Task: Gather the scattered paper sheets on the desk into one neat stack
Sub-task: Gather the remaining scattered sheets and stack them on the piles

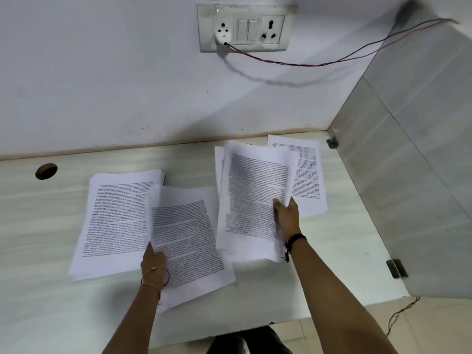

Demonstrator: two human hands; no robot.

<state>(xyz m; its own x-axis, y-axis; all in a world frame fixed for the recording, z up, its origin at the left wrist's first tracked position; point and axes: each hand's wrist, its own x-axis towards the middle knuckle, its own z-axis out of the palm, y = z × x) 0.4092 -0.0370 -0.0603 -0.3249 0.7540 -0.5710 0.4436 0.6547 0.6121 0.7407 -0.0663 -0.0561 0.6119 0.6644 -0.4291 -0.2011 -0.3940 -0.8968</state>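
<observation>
Paper sheets [309,175] lay spread on the desk [51,213] beside a thick stack [115,221]. In the head view, the left hand [153,261] pinched one sheet [184,238] by its edge. The right hand [287,218] gripped a raised bundle [255,195], probably to carry both onto that stack.

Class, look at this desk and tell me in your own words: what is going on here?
A person is collecting printed pages on a pale desk. The left hand pinches a loose sheet that overlaps a thick stack at the left. The right hand grips a bundle of sheets, apparently raised off the desk further right. A single sheet lies flat behind it near the corner, so the pages are not yet one stack.
</observation>
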